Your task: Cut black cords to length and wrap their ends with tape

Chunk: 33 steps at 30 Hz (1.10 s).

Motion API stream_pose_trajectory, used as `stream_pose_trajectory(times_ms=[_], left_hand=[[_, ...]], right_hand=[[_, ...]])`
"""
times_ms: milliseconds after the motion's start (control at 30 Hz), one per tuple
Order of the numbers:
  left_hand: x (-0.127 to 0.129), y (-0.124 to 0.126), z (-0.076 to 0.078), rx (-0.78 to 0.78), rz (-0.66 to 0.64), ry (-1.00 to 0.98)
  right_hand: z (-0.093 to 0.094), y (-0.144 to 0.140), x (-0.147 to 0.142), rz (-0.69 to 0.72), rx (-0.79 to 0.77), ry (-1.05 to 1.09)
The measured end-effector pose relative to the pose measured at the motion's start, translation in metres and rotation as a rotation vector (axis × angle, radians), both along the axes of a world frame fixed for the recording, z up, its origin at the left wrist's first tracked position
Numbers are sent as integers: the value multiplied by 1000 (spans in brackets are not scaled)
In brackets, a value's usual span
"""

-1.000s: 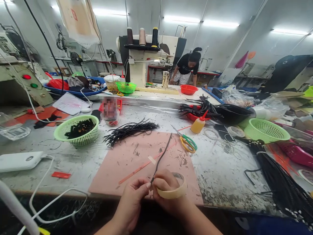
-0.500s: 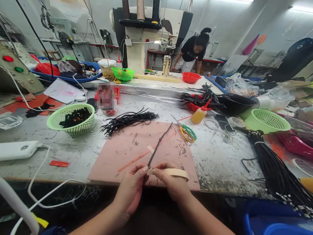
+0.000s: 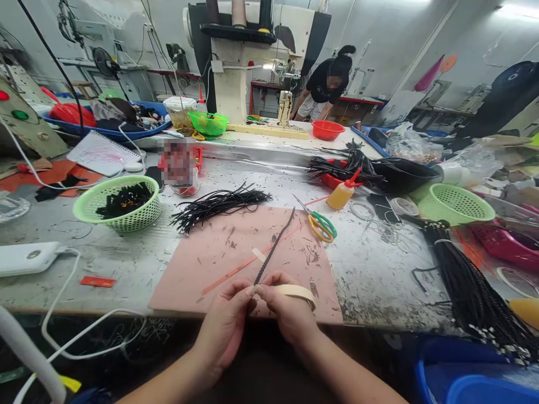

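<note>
Fingers of the left hand point(image 3: 227, 322) and right hand point(image 3: 288, 314) pinched the near end of a black braided cord point(image 3: 273, 247) above the pink mat point(image 3: 219, 258); a tape roll point(image 3: 300, 293) ringed the right hand.

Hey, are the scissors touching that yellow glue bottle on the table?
Apart. The head view shows bare table between the scissors and the yellow glue bottle.

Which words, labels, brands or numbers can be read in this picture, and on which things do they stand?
No text can be read with certainty.
White power bank: a small round mark, too small to read.
Orange ruler strip on the pink mat: fine markings, too blurred.
Notebook: faint pink writing, illegible.
Jar: its label is blurred out.
Red card: no print visible.
</note>
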State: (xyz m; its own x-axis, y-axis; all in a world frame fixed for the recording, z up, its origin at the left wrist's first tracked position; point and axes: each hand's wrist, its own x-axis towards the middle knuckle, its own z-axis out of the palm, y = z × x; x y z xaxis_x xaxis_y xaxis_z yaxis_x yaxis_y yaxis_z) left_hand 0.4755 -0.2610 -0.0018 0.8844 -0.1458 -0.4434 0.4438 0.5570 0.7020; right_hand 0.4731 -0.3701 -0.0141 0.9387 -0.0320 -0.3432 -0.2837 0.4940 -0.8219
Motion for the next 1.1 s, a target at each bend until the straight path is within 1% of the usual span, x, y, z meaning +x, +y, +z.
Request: stream_pose_trajectory(times_ms=[433, 600, 667, 733, 900, 967, 1033, 1100], left_hand=[[0, 0, -3, 15, -1, -11], [0, 0, -1, 34, 5, -18], [-1, 0, -1, 60, -13, -40], [-1, 2, -1, 124, -27, -93], [0, 7, -3, 342, -31, -343], [1, 9, -4, 390, -56, -387], [2, 9, -3, 386, -71, -360], [3, 8, -1, 319, -79, -279]], right_hand=[[-2, -1, 0, 7, 33, -21], [-3, -1, 1, 7, -2, -39], [-3, -2, 2, 0, -41, -54], [-4, -2, 2, -8, -93, -72], [-4, -3, 2, -36, -251, -141], [-4, -2, 2, -40, -264, -155], [-2, -2, 2, -14, -244, -140], [-1, -3, 3, 25, -236, -127]])
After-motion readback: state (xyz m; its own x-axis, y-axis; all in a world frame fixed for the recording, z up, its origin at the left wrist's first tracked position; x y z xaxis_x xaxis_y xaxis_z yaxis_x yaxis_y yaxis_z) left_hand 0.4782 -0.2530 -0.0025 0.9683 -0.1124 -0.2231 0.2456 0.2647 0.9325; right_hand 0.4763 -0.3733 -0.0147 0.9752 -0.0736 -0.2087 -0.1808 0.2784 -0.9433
